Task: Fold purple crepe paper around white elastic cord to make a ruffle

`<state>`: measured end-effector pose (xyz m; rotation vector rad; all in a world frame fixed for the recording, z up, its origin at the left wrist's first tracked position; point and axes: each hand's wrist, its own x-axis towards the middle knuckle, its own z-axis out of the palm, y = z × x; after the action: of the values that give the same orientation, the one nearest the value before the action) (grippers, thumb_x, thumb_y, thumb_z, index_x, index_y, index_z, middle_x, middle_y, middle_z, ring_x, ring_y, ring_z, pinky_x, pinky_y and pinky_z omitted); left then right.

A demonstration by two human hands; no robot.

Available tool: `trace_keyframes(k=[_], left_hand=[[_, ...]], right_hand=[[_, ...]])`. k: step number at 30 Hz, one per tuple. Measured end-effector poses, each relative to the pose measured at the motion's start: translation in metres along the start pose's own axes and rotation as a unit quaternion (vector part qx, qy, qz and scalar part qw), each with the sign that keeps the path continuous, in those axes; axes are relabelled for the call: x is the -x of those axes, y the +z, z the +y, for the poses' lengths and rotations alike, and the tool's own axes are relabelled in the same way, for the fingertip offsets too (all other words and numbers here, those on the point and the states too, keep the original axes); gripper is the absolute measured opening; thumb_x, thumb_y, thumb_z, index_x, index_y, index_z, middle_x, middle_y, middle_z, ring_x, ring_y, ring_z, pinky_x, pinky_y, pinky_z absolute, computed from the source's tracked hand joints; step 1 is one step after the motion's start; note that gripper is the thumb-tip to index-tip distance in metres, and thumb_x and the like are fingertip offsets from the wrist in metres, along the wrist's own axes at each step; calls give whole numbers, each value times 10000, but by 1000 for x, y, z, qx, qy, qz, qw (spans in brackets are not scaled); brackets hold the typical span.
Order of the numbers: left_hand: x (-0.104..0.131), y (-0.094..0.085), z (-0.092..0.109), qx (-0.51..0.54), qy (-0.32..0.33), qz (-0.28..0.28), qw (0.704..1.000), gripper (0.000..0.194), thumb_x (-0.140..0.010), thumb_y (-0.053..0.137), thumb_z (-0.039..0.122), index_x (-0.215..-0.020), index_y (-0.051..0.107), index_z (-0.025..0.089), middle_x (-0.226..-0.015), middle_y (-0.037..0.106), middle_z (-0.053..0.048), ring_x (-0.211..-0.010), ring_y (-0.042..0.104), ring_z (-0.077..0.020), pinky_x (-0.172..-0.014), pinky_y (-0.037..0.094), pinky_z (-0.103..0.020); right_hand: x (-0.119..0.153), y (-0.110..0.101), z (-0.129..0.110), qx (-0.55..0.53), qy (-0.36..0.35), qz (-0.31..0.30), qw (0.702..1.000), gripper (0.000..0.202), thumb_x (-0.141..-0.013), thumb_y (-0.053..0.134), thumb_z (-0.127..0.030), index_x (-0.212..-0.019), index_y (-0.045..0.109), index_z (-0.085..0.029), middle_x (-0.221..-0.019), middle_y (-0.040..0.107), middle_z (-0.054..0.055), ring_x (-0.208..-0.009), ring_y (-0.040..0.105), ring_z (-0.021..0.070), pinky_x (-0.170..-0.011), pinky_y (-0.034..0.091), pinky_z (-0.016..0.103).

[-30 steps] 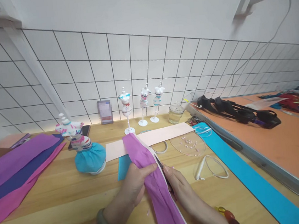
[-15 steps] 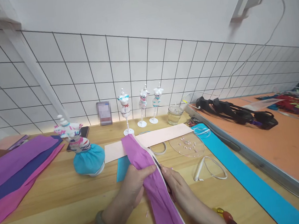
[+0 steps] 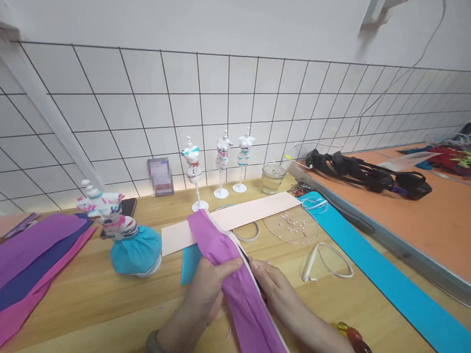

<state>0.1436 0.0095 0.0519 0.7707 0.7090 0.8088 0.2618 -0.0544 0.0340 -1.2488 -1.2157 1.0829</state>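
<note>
A long purple fabric strip (image 3: 245, 310) with a white edge runs from the table's middle down to the bottom of the view. My left hand (image 3: 208, 291) is closed on its left side, the thumb pressed on top. At the white edge, my right hand (image 3: 272, 287) is closed around a dark, slim tool (image 3: 244, 252), mostly hidden by the fingers and cloth; its kind cannot be made out. Under the strip's far end lie a pale pink strip (image 3: 259, 209) and a blue piece (image 3: 190, 264).
A mini dress form with a blue skirt (image 3: 136, 251) stands left, near layered fabrics (image 3: 29, 254). Behind are three small dress forms (image 3: 193, 172), a phone (image 3: 160, 177) and a glass (image 3: 273, 178). Rightward lie beads (image 3: 293, 225), white cord (image 3: 312, 261) and a long blue strip (image 3: 379, 265).
The whole view has shifted slightly, so things appear a little further left. The dark tool shows less beyond the white edge. Both hands keep their hold.
</note>
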Motion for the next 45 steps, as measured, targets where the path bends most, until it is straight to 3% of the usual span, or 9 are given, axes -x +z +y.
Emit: trace_keyframes(k=[9, 16, 25, 34, 37, 41, 45], left_hand=[[-9, -13, 11, 59, -17, 13, 998, 236, -687, 708, 298, -838, 638, 131, -804, 677, -63, -732, 622, -187, -752, 483, -325], [-12, -17, 14, 57, -9, 37, 998, 277, -576, 770, 162, -823, 649, 132, -790, 679, -47, -698, 622, -173, -734, 478, -295], [-10, -13, 12, 43, 26, 56, 997, 341, -517, 792, 146, -823, 644, 132, -783, 682, -50, -722, 625, -188, -758, 480, -323], [-11, -12, 13, 57, 52, 69, 995, 392, -537, 778, 137, -892, 612, 144, -821, 677, -56, -732, 614, -189, -748, 483, -343], [-11, -12, 11, 46, 52, 60, 996, 362, -562, 765, 144, -893, 618, 139, -828, 676, -60, -735, 614, -187, -752, 482, -340], [-9, -12, 9, 36, 41, 37, 998, 300, -591, 750, 156, -862, 623, 137, -793, 677, -53, -722, 616, -184, -748, 484, -339], [-5, -8, 5, 31, 28, 26, 999, 286, -596, 745, 160, -861, 638, 148, -775, 684, -40, -715, 622, -186, -749, 489, -344]], right_hand=[[-2, 1, 3, 41, 6, 22, 999, 412, -894, 335, -514, -669, 431, -183, -659, 405, -15, -620, 371, 124, -592, 345, 252], [1, 4, 1, 32, -5, -3, 999, 394, -905, 348, -480, -699, 478, -170, -699, 456, 0, -658, 401, 127, -631, 359, 252], [5, 7, 5, -59, 61, -17, 996, 370, -888, 394, -500, -676, 446, -202, -554, 285, -64, -477, 230, 87, -441, 219, 218], [3, 8, -8, -30, 4, -16, 999, 364, -893, 383, -478, -736, 560, -202, -694, 518, -2, -666, 435, 143, -662, 372, 245], [3, 8, -8, -27, 18, -5, 999, 402, -871, 393, -519, -650, 509, -204, -576, 440, -26, -555, 377, 124, -551, 343, 236], [3, 8, -1, -44, 69, -16, 996, 452, -839, 391, -599, -607, 411, -212, -481, 273, -75, -426, 223, 82, -404, 206, 216], [2, 8, 5, -64, 100, -15, 993, 481, -814, 371, -655, -625, 387, -214, -478, 244, -91, -394, 177, 69, -369, 146, 215]])
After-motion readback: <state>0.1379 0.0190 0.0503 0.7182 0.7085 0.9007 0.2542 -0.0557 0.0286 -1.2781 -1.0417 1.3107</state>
